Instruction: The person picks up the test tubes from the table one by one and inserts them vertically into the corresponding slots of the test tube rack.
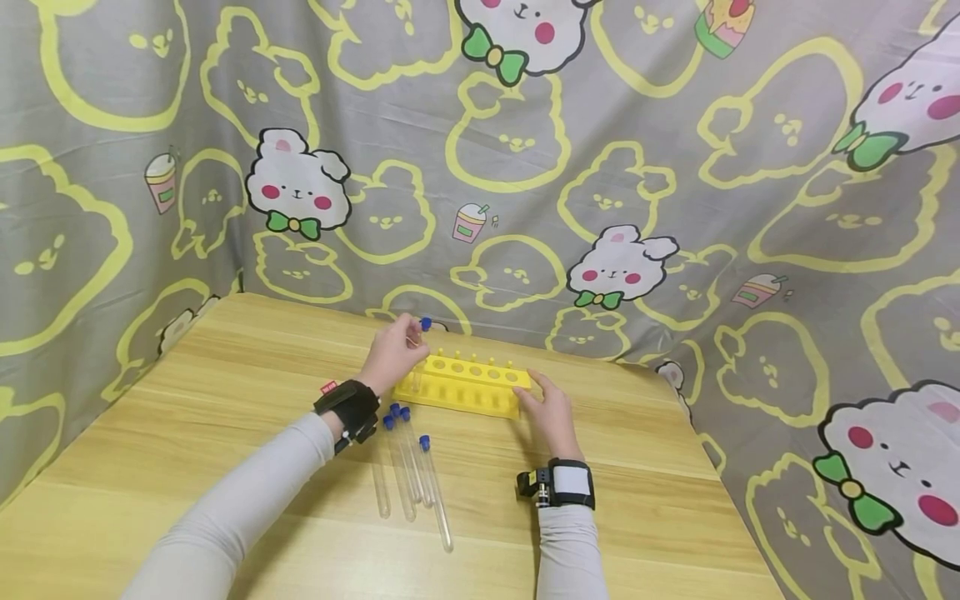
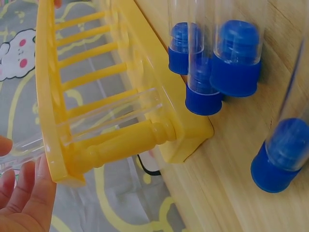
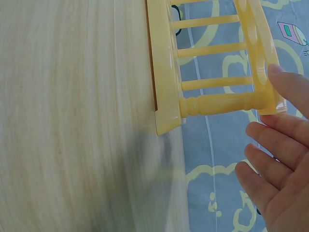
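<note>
A yellow test-tube rack (image 1: pixel 480 392) stands on the wooden table (image 1: pixel 225 433) near its far edge. My left hand (image 1: pixel 411 335) pinches a clear test tube with a blue cap (image 1: pixel 425 323) upright at the rack's left end. In the left wrist view the clear tube (image 2: pixel 113 115) runs down through the rack (image 2: pixel 125 140), with my fingers (image 2: pixel 21 193) beside its top. My right hand (image 1: pixel 534 392) rests with straight fingers against the rack's right end. In the right wrist view the thumb (image 3: pixel 287 89) touches the rack's (image 3: pixel 212 101) top plate.
Several more blue-capped clear tubes (image 1: pixel 408 467) lie side by side on the table in front of the rack, also close up in the left wrist view (image 2: pixel 234 63). A grey cartoon-print cloth (image 1: pixel 525 167) hangs behind and around the table.
</note>
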Demonstrator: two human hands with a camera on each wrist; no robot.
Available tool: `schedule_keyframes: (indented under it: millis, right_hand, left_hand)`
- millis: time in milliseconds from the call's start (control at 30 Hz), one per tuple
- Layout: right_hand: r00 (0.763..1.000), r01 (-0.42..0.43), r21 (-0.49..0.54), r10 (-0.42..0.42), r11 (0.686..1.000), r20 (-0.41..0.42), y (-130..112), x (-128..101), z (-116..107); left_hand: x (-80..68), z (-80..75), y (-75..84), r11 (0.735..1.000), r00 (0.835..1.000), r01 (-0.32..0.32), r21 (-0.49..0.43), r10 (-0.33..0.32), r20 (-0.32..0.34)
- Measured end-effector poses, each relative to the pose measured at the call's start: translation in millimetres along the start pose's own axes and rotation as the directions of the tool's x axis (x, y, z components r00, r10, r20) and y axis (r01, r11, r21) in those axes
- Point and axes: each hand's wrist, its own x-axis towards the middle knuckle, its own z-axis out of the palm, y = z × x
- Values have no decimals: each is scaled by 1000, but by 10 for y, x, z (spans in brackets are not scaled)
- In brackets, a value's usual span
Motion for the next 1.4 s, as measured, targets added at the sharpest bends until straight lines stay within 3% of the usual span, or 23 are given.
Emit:
schedule_keyframes:
  millis: [267,567,800,1067,1200,1300,1400]
  right_hand:
    - [1000,7,0,-7,1000,-2,22,1,0]
    - [1000,1,7,-1,1000,6,12,11,-1]
    - [1000,-9,12,9,1000,11,1,11,-9]
    - [1000,9,8,-9,1000,5,18,13,-8]
    - [1000,9,8,-9,1000,7,15,8,-5]
    - [1000,7,8,-7,1000,7,10,2,-3]
    - [1000,5,7,-6,1000,5,2,0,-3]
  left_hand:
    - [-28,-36,24,999,999,18,-36,-17,33]
    - [-200,-351,40,1000,998,5,17,-6,63]
    - [-384,-583,24,994,988,48,102,-62,139]
    - [-604,-652,-87,963,951,45,267,-123,284]
    - [-721,-614,-182,941,923,118,316,-221,315]
    - [-784,-570,-264,927,892,202,316,-307,332]
    - [-817,-523,-342,916,875,238,323,-346,339]
